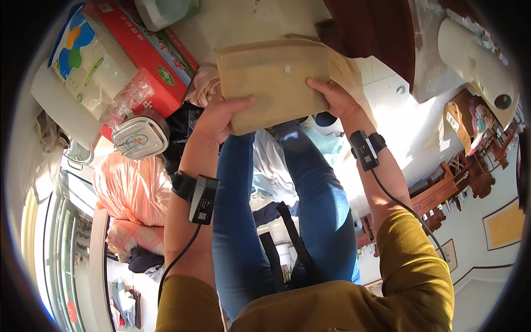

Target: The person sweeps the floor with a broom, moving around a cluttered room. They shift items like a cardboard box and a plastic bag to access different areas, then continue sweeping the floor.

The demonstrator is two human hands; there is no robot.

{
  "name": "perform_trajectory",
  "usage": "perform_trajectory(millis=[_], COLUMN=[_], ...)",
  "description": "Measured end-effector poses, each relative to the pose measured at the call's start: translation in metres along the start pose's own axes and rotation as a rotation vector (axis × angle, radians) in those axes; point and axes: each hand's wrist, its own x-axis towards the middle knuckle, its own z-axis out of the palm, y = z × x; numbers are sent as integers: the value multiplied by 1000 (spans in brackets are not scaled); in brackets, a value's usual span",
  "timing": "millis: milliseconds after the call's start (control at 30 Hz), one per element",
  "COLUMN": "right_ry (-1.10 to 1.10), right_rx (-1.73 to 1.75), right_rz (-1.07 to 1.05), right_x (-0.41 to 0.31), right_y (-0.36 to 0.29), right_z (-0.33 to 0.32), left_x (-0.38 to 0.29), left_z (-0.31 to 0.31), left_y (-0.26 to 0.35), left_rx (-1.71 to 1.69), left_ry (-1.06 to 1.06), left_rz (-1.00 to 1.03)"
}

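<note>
A flat tan rectangular packet [276, 89], which looks like folded cloth or paper, is held out in front of me above my knees. My left hand [220, 112] grips its lower left corner with the thumb on top. At the right edge my right hand [334, 95] holds it the same way. A small white spot shows on its upper face. Behind its right side hangs looser tan material [352, 74]; whether the two are joined, I cannot tell. The fingers of both hands are mostly hidden beneath the packet.
To the left are a red box [155, 62], a sleeve of disposable cups [103, 66] and a lidded metal tin [141, 135]. Peach fabric [132, 186] lies below them. Dark red furniture [381, 37] stands at upper right. Clothes [269, 162] lie between my legs.
</note>
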Motion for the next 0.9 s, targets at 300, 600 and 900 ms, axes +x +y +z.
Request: perform_trajectory(millis=[300, 600, 900], right_ry=[-90, 971, 1045], right_rx=[107, -1599, -1520], right_rz=[-90, 280, 207], right_x=[-40, -10, 46], right_y=[22, 97, 122], right_z=[-88, -283, -316], left_x=[-57, -38, -44], left_z=[5, -2, -21], left_y=[-75, -60, -31], left_rx=[-97, -132, -37], left_ry=[150, 130, 115], left_rz=[34, 79, 144])
